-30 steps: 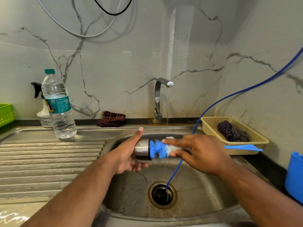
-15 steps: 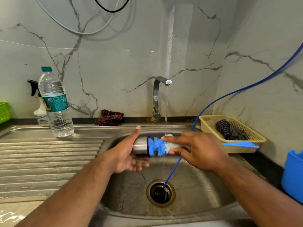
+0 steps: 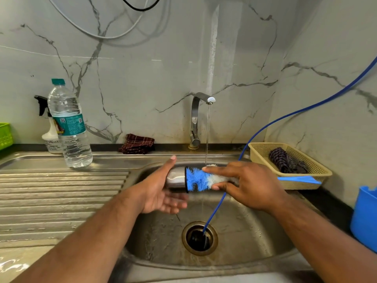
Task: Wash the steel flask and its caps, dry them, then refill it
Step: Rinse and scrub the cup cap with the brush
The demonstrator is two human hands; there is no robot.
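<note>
Little has moved: the brush (image 3: 196, 181) sits equally deep in the flask (image 3: 175, 178). Left hand (image 3: 157, 193) cradles it over the sink (image 3: 255, 231), mouth toward 3 o'clock, fingers (image 3: 175, 205) loosely curled beneath; right hand (image 3: 251, 184) pinches the brush. A hard push could knock the wet flask loose.

Over sink (image 3: 244, 231): flask (image 3: 175, 177), brush (image 3: 197, 179) in its mouth; bottle (image 3: 70, 127) left on drainboard (image 3: 61, 190); basket (image 3: 259, 155) right.

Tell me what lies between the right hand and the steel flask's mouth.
The bottle brush: its blue and white bristles run from the right hand into the mouth of the flask, under the stream from the tap. The head view shows it.
</note>
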